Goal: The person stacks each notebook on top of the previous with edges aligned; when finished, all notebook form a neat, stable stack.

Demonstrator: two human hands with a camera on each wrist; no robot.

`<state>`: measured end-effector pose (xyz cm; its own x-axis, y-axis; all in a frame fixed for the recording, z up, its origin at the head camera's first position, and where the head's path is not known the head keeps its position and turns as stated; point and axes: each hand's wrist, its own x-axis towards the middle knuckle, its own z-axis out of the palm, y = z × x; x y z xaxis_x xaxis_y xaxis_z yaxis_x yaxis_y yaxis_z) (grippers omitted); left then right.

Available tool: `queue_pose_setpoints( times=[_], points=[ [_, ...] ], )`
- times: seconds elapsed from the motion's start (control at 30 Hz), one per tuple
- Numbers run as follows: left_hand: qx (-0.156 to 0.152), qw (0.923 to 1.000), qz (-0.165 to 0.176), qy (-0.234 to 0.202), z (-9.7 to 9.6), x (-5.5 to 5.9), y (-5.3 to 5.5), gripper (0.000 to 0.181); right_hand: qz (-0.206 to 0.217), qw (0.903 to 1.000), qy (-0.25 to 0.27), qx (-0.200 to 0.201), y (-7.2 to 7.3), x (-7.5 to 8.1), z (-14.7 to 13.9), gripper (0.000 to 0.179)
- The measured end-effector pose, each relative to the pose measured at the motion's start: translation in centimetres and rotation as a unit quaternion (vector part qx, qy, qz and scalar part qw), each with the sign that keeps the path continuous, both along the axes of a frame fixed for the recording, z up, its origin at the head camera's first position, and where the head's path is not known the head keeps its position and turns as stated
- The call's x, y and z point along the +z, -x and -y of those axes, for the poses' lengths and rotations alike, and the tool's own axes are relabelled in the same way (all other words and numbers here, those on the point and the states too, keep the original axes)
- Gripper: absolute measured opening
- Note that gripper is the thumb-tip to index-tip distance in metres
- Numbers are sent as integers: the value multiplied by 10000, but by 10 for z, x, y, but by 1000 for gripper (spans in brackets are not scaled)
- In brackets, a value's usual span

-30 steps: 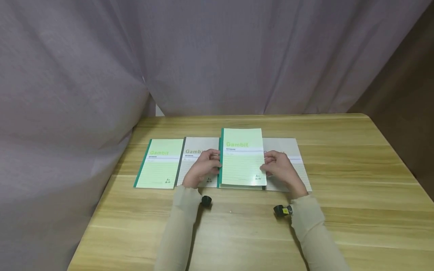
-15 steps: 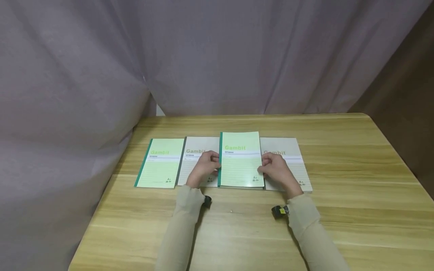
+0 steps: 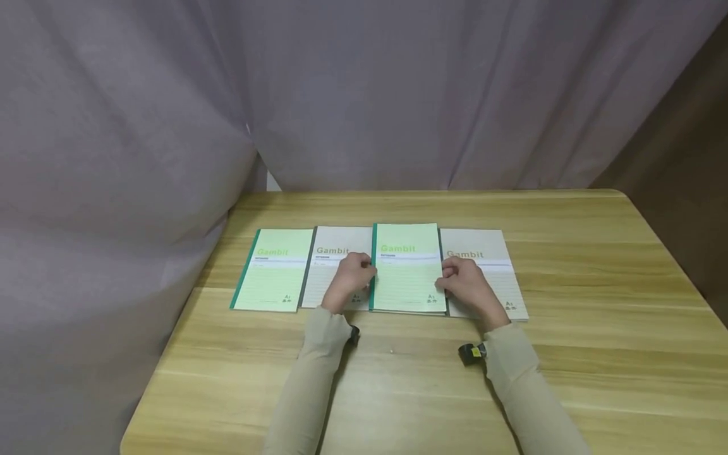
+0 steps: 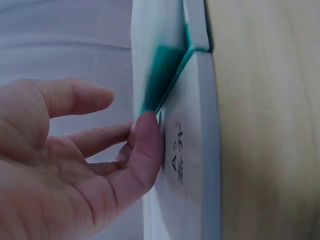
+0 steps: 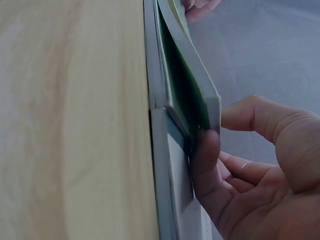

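A light green notebook (image 3: 406, 278) with a teal spine lies over another notebook in a row, its right edge raised in the right wrist view. My right hand (image 3: 466, 284) pinches that edge, thumb on top and a finger (image 5: 206, 160) underneath. At the spine (image 4: 162, 75) is my left hand (image 3: 351, 278); a fingertip touches under it, while the thumb (image 4: 82, 95) stands apart from the cover. Under my left hand lies a grey-spined white notebook (image 3: 318, 284), and under my right hand another white notebook (image 3: 489, 243).
A second light green notebook (image 3: 273, 272) ends the row on the left. The row lies on a wooden table (image 3: 597, 284), with grey curtains (image 3: 352, 95) behind it and at the left. Small black cameras sit at both wrists.
The top green notebook has come down and nearer to me, lining up over the one beneath. Both hands have moved with it. The head view has shifted slightly.
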<state>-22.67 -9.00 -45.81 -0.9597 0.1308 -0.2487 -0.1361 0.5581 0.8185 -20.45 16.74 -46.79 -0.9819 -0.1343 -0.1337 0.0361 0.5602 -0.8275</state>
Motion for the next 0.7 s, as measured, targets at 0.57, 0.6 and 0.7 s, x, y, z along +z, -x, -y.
queue_pose_setpoints(
  times=[0.57,0.6,0.7],
  points=[
    [239,9990,71,371,-7,1,0,39,-72,9991,-415,108,1,1,-1,49],
    [257,9989,84,371,-7,0,0,39,-52,9990,-425,110,1,1,-1,50],
    [321,9989,122,317,-6,0,0,38,-16,9989,-456,87,0,2,0,53]
  ],
)
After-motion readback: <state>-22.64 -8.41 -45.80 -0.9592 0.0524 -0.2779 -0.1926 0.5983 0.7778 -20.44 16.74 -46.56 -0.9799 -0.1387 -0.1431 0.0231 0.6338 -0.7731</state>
